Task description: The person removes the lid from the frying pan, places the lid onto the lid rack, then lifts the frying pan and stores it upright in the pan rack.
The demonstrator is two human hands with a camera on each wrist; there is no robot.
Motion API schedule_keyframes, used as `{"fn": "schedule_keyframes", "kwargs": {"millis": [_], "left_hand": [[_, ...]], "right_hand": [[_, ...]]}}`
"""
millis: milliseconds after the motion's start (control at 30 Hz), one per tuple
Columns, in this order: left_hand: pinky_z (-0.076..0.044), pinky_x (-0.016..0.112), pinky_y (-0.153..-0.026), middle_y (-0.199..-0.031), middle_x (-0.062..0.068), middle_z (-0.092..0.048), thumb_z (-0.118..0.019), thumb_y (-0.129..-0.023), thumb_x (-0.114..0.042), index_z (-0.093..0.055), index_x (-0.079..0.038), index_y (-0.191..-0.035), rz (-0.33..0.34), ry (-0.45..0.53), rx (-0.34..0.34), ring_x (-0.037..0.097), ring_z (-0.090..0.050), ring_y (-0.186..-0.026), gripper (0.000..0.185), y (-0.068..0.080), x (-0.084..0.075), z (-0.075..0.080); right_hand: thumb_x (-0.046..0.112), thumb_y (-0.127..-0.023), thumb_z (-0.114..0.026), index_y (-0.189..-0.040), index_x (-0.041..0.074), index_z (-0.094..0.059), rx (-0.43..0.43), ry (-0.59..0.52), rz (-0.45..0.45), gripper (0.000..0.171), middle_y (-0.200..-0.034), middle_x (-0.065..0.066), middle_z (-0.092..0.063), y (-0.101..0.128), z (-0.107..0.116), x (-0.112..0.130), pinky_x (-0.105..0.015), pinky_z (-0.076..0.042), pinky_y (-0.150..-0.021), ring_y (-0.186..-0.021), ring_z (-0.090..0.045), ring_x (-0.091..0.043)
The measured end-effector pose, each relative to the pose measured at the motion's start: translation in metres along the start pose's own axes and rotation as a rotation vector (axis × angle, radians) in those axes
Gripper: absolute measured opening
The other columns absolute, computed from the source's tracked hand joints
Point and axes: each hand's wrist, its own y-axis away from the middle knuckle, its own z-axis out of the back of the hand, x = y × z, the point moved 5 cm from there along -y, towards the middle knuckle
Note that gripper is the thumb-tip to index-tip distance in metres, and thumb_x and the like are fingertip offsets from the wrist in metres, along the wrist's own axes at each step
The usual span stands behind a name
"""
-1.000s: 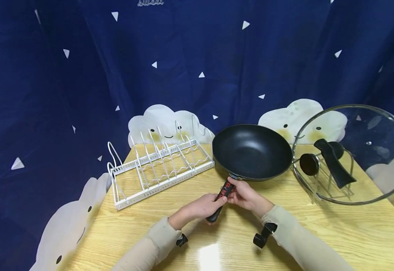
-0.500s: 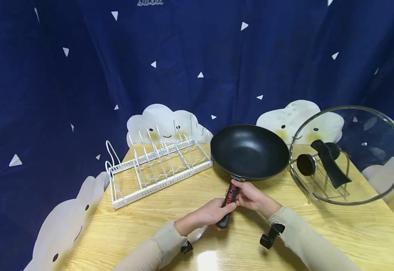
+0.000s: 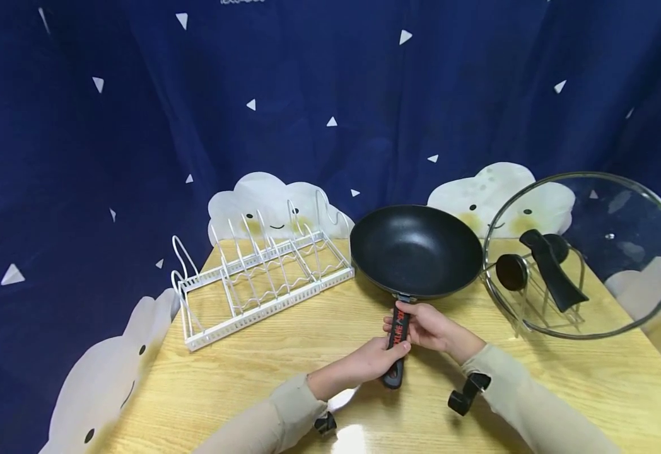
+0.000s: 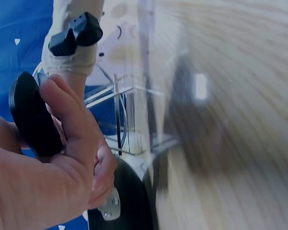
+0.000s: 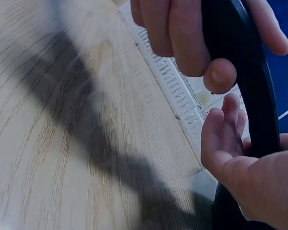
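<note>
Your left hand (image 3: 374,359) and right hand (image 3: 434,329) grip the handle (image 3: 398,326) of a black pan (image 3: 415,251), a white wire rack (image 3: 268,311) to your left, a glass lid (image 3: 608,265) right

The left hand (image 4: 53,177) curls its fingers round a black handle (image 4: 31,110). Below shows part of the black pan (image 4: 134,196) with a riveted metal bracket (image 4: 111,205). Above, a pale sleeve (image 4: 69,60) carries a black device (image 4: 78,36). Behind are metal wires (image 4: 118,115) and blue patterned cloth (image 4: 12,26); the wood-grained desk (image 4: 249,91), blurred and shadowed, fills the right.
</note>
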Motion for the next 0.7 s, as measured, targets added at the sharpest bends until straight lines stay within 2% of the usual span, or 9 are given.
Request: {"fn": "schedule_keyframes", "kwargs": {"millis": [133, 300, 500, 600, 700], "left_hand": [[-0.036, 0.023, -0.059, -0.080, 0.001, -0.055, -0.048, -0.098, -0.030, -0.062, 0.005, -0.099, 0.041, 0.038, -0.001, 0.012, -0.047, -0.069, 0.037, -0.002, -0.001, -0.007], [-0.037, 0.023, -0.056, -0.075, -0.001, -0.050, -0.048, -0.098, -0.031, -0.060, 0.002, -0.093, 0.070, 0.128, 0.004, 0.011, -0.047, -0.065, 0.036, -0.006, -0.002, -0.018], [-0.041, 0.021, -0.053, -0.071, -0.002, -0.052, -0.050, -0.096, -0.032, -0.062, 0.003, -0.097, 0.109, 0.208, -0.047, 0.009, -0.051, -0.060, 0.036, -0.008, 0.000, -0.032], [-0.047, 0.022, -0.053, -0.067, 0.000, -0.053, -0.049, -0.097, -0.030, -0.059, 0.001, -0.095, 0.124, 0.299, -0.025, 0.009, -0.056, -0.057, 0.033, -0.010, 0.000, -0.039], [-0.052, 0.025, -0.058, -0.065, 0.002, -0.055, -0.047, -0.097, -0.026, -0.055, -0.002, -0.090, 0.135, 0.459, 0.019, 0.011, -0.059, -0.056, 0.027, -0.013, 0.000, -0.047]], "right_hand": [[0.019, -0.104, -0.032, -0.118, -0.008, -0.030, 0.016, -0.056, -0.019, 0.031, -0.101, -0.018, -0.058, 0.003, 0.002, 0.003, -0.039, -0.046, -0.094, -0.093, -0.064, -0.024], [0.016, -0.105, -0.031, -0.117, -0.007, -0.031, 0.053, -0.148, -0.035, 0.026, -0.101, -0.018, -0.062, 0.007, 0.004, 0.006, -0.036, -0.047, -0.093, -0.095, -0.064, -0.024], [0.012, -0.105, -0.030, -0.115, -0.007, -0.032, 0.079, -0.209, -0.059, 0.022, -0.102, -0.020, -0.061, 0.011, 0.009, 0.008, -0.034, -0.047, -0.093, -0.094, -0.064, -0.023], [0.012, -0.105, -0.029, -0.112, -0.006, -0.037, 0.099, -0.220, -0.071, 0.021, -0.099, -0.017, -0.060, 0.013, 0.011, 0.009, -0.032, -0.047, -0.091, -0.092, -0.063, -0.021], [0.012, -0.105, -0.028, -0.109, -0.005, -0.042, 0.116, -0.227, -0.074, 0.022, -0.096, -0.014, -0.059, 0.014, 0.012, 0.009, -0.030, -0.049, -0.087, -0.088, -0.062, -0.018]]}}
